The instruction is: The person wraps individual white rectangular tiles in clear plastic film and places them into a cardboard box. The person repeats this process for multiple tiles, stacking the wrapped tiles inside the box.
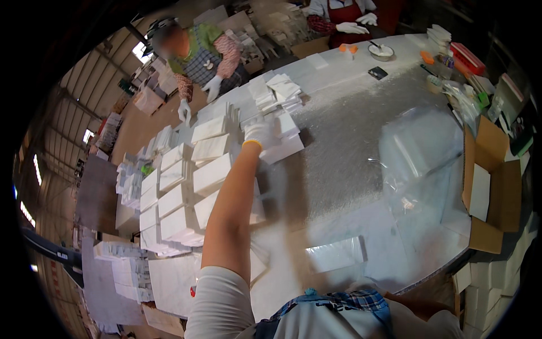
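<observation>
My left hand, in a white glove with a yellow cuff, reaches far across the table to stacks of white marble-like tiles. It is over a small group of tiles beside a larger block of stacked tiles. Its fingers are blurred and blend into the white tiles, so whether they grip one is unclear. My right hand is not visible; only that shoulder's sleeve shows at the lower edge. A flat tile in clear plastic wrap lies on the table close to my body.
Clear plastic bags spread over the right side beside an open cardboard box. A bowl of white paste stands at the far edge. Across the table, one gloved co-worker is near the stacks, and another in a red apron stands farther right.
</observation>
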Action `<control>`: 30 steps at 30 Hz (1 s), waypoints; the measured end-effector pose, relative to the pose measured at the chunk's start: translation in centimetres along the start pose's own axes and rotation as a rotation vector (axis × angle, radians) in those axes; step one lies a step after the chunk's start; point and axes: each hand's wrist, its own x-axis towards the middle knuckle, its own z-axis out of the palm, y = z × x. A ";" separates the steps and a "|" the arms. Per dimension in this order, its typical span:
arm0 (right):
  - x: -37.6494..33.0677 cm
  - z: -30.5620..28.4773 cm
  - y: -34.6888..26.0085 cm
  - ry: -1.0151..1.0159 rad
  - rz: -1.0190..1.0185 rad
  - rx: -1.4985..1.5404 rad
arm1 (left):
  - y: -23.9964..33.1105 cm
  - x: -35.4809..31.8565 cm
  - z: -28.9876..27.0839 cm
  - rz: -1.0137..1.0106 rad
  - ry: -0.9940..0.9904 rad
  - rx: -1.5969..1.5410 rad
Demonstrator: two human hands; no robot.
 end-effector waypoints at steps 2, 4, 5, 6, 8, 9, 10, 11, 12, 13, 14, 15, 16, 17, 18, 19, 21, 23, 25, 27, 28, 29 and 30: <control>0.3 0.2 -0.1 -0.003 0.007 0.018 | -1.9 1.5 1.4 0.063 -0.040 -0.066; 0.4 0.3 0.2 0.031 0.026 0.053 | 0.4 2.4 -0.2 0.090 -0.124 -0.116; 0.4 0.2 0.1 0.022 0.025 0.061 | -0.2 2.2 0.4 0.095 -0.099 -0.116; 0.5 0.2 0.0 0.016 0.023 0.066 | -1.2 2.2 1.1 0.100 -0.069 -0.116; 0.6 0.2 -0.1 0.018 0.028 0.080 | -1.5 2.2 1.1 0.082 -0.082 -0.090; 0.7 0.0 -0.3 0.030 0.032 0.087 | -0.5 2.0 -0.2 0.060 -0.119 -0.065; 0.6 0.1 -0.4 0.042 0.036 0.096 | 0.3 1.9 -1.1 0.036 -0.157 -0.040; 0.6 0.0 -0.5 0.042 0.038 0.099 | 0.3 1.6 -1.1 0.002 -0.152 0.001; 0.5 0.0 -0.6 0.041 0.035 0.099 | 0.4 1.2 -1.1 -0.033 -0.147 0.042; 0.6 -0.1 -0.6 0.043 0.031 0.100 | 0.4 0.7 -1.2 -0.069 -0.142 0.084; 0.2 0.2 -0.5 0.047 0.037 0.111 | 0.9 0.1 -1.7 -0.056 -0.145 0.126; 0.0 0.3 -0.4 0.049 0.037 0.119 | 1.4 -0.5 -2.4 -0.045 -0.149 0.170; 0.0 0.1 -0.3 0.058 0.030 0.130 | 1.7 -1.2 -3.2 -0.034 -0.153 0.216; -0.3 0.3 0.1 0.063 0.027 0.146 | 2.6 -1.8 -5.3 -0.029 -0.269 0.137; -0.8 0.5 0.4 0.066 0.031 0.168 | 3.7 -2.6 -7.7 -0.022 -0.407 0.054; -1.1 0.6 0.8 0.082 0.031 0.194 | 4.9 -3.9 -8.7 -0.007 -0.554 -0.038; -1.1 0.4 1.5 0.090 0.032 0.255 | 5.7 -7.8 -7.4 0.114 -0.298 -0.062; -0.9 0.7 2.2 0.101 0.043 0.338 | 7.8 -12.6 -5.6 0.238 -0.120 -0.109; -0.8 1.2 2.8 0.107 0.070 0.443 | 9.6 -17.6 -5.3 0.356 0.011 -0.152; -0.7 1.8 3.4 0.118 0.097 0.563 | 12.4 -21.4 -5.7 0.387 -0.185 -0.093; -0.5 2.3 3.8 0.133 0.110 0.630 | 13.3 -23.2 -5.1 0.419 -0.249 -0.043; -0.4 2.6 4.2 0.146 0.114 0.671 | 14.5 -25.3 -5.2 0.431 -0.219 -0.103; -0.3 2.8 4.4 0.141 0.113 0.683 | 15.4 -26.9 -5.4 0.413 -0.318 -0.076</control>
